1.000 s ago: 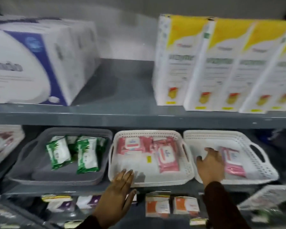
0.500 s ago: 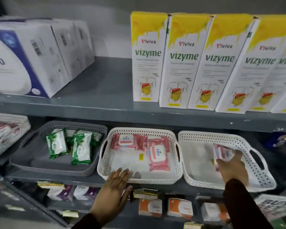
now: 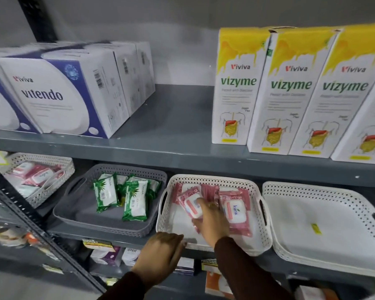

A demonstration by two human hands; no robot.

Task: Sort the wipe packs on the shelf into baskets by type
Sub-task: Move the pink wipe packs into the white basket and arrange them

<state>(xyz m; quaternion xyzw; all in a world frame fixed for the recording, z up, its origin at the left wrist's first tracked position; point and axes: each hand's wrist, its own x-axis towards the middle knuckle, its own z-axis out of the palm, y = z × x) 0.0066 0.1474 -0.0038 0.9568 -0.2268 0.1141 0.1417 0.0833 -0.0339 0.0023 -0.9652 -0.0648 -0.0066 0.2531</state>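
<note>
Presently: right hand (image 3: 210,217) grips pink pack (image 3: 192,205), lowering it into middle basket (image 3: 266,239) among like packs. Left hand (image 3: 160,250), holding nothing, rests on the basket's front rim, likely steadying. Green packs (image 3: 134,201) in grey basket (image 3: 74,215); right basket (image 3: 312,254) empty.

Showing: four baskets (image 3: 214,180), three white and one grey; two hands (image 3: 212,219); four yellow boxes (image 3: 234,87); green packs (image 3: 135,200), at least four; pink packs (image 3: 234,211), number unclear.
</note>
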